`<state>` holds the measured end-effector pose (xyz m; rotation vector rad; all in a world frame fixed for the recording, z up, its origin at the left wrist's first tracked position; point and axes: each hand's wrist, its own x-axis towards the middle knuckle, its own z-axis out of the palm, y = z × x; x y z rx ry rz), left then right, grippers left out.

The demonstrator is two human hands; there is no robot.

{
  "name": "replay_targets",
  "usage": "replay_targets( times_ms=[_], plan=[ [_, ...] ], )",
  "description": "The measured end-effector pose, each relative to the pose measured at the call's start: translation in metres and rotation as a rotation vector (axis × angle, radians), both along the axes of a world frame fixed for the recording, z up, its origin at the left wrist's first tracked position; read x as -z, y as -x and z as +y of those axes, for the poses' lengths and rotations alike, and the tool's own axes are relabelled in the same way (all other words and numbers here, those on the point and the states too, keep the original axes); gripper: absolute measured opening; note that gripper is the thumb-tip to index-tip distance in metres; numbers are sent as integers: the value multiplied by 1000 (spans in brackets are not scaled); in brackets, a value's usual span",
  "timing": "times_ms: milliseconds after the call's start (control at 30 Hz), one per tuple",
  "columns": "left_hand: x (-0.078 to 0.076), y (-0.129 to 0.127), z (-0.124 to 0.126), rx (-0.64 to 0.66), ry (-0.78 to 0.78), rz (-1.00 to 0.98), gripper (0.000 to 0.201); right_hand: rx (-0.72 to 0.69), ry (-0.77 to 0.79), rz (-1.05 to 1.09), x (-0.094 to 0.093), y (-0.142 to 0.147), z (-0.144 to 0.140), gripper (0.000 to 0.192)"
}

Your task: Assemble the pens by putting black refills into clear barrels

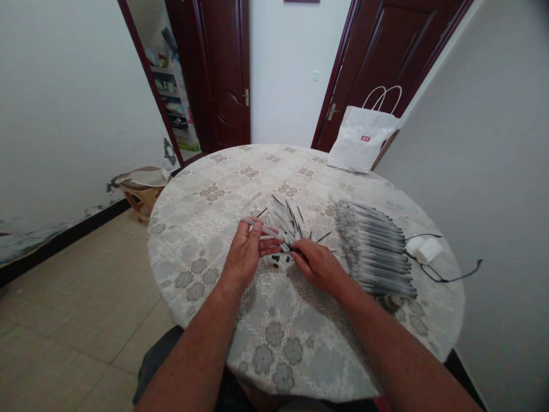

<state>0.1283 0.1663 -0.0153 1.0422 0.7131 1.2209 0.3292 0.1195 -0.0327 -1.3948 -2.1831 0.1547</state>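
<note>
My left hand [245, 250] pinches a whitish pen barrel [269, 231] between thumb and fingers, its other fingers spread beneath. The barrel slants down toward my right hand [316, 260]. Closed at the barrel's lower end, my right fingertips hide most of what they grip; a small dark bit shows there. Just beyond both hands lies a loose pile of pale barrels and thin dark refills [293, 216]. Several small black caps or plugs [275, 258] are scattered on the tablecloth between my wrists.
To the right lies a long stack of finished-looking pens [377, 249]. Beside it are glasses [433, 274] and a folded white tissue [424, 250]. A white paper bag [360, 140] stands at the back right of the round table [189, 217]. A stool [146, 189] is at left.
</note>
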Motion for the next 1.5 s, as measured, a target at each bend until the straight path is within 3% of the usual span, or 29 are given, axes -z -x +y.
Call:
replay_targets(
  times_ms=[233, 433, 767, 833, 933, 1000, 1067, 1133, 1200, 1333, 1400, 1500],
  plan=[
    [0, 1, 0, 36, 9, 110, 30, -5, -72, 56, -4, -2, -1, 17],
    [-3, 1, -2, 125, 102, -32, 29, 20, -147, 262, -10, 1, -2, 15],
    [1, -7, -9, 180, 169, -30, 31, 16, -131, 354, -13, 8, -7, 17],
    [2, -12, -13, 231, 196, -40, 31, 46, -66, 467, -12, 11, -9, 19],
    [1, -15, -15, 286, 243, -69, 28, 66, 102, 811, -8, 14, -6, 29],
    [0, -13, -13, 258, 278, -116, 25, 82, 172, 1077, -6, 11, 0, 38],
    [-3, -7, -7, 176, 319, -206, 20, 154, 188, 1190, -5, 2, 7, 38],
    [-5, 1, 0, 75, 377, -327, 13, 262, 181, 1054, -8, -11, 11, 32],
    [-7, 7, 7, -5, 439, -429, 10, 294, 178, 731, -13, -23, 11, 24],
    [-10, 9, 12, -79, 477, -483, 17, 104, 279, 108, -26, -40, -1, 9],
    [-9, 8, 11, -96, 475, -462, 17, 51, 340, -57, -30, -42, -9, 6],
    [-8, 4, 8, -107, 451, -422, 14, 77, 323, -205, -28, -38, -17, 2]
  ],
)
